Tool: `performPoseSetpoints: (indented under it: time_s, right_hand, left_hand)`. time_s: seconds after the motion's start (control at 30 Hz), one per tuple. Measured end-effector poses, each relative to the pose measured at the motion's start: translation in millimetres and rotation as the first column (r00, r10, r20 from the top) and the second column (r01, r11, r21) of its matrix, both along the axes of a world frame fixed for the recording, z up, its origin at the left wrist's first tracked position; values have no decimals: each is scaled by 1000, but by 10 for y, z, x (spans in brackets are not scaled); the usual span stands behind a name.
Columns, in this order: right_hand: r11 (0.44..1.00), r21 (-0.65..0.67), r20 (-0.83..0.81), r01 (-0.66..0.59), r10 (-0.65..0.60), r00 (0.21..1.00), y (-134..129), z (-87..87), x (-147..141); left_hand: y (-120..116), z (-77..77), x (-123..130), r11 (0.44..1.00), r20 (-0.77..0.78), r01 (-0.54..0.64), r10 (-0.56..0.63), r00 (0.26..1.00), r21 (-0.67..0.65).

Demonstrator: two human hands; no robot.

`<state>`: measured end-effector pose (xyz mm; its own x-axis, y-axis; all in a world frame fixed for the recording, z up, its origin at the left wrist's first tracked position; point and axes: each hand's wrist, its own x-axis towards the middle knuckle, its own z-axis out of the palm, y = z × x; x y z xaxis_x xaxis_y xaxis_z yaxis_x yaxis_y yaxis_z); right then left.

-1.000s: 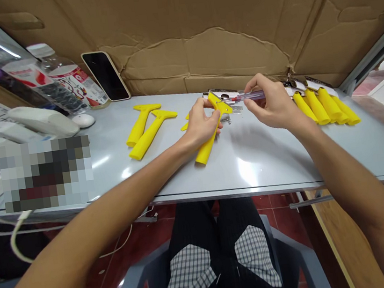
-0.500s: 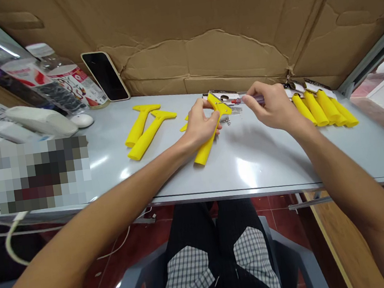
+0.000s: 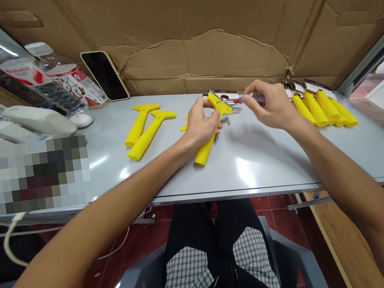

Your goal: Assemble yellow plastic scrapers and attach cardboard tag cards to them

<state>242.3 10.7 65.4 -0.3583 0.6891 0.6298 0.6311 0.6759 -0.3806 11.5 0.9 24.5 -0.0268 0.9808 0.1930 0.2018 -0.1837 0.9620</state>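
My left hand (image 3: 204,122) is closed around a yellow scraper (image 3: 206,152), its wide head tilted up and its handle end pointing toward me. In my right hand (image 3: 271,103) is a screwdriver (image 3: 256,98) with a translucent purplish handle, held level between the fingers. Its shaft reaches left to the scraper's head; the exact contact of the tip is too small to make out. Small screws (image 3: 226,121) lie on the table just right of the scraper. Behind the head are thin metal blades (image 3: 236,110), and more yellow plastic is partly hidden by my left hand.
Two yellow scrapers (image 3: 151,134) lie to the left on the grey table (image 3: 183,183). Several packaged yellow-handled ones (image 3: 325,106) sit at the right. A phone (image 3: 105,76) leans on the cardboard (image 3: 202,57) behind. Bottles (image 3: 72,82) and a white mouse (image 3: 82,120) stand left.
Both hands stay in almost the same place. The right hand's fingers shift very slightly on the screwdriver handle, and the scraper is still held at the same tilt.
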Motion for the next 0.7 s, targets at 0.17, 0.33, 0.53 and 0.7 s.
performPoseSetpoints:
  time_s: [0.17,0.33,0.53,0.7]
  right_hand:
    - [1000,-17,2,-18,18,1000,-45,7,-19]
    - [1000,12,-15,7,-7,1000,-27,23,-19]
    - [1000,3,-18,-23,23,1000,-40,25,-18]
    - [999,38,-24,13,-13,1000,21,-3,7]
  left_hand:
    - [-25,31,9,1000,-7,-4,4,1000,-23]
    - [-33,32,6,1000,-1,0,0,1000,-29]
    - [-25,29,11,1000,-10,-1,1,1000,-16]
    - [-11,20,5,1000,-12,-2,2,1000,-6]
